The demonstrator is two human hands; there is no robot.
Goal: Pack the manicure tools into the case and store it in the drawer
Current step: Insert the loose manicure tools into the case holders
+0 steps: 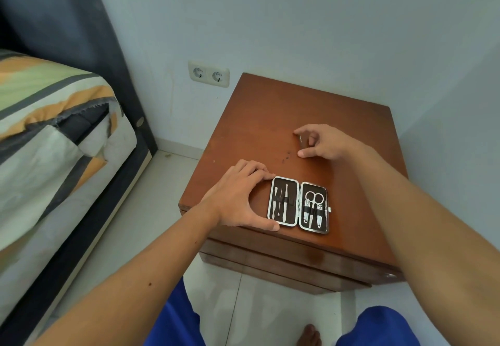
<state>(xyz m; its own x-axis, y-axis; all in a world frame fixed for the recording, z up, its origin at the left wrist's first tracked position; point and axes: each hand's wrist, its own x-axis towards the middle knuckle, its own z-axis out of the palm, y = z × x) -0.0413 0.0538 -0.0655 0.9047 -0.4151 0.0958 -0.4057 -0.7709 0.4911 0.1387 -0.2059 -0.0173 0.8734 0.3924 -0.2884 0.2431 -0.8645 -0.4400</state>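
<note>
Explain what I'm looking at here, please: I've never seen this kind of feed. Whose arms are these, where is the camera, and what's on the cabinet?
There is no machine: a person works with bare hands, and the single picture comes from a camera on their head, looking down. The left hand steadies the left edge of an open case lying flat on a brown bedside cabinet. Metal tools sit strapped in both halves, scissors among them in the right half. The right hand is farther back and pinches a small metal tool; I cannot tell which kind. The drawers below look closed.
</note>
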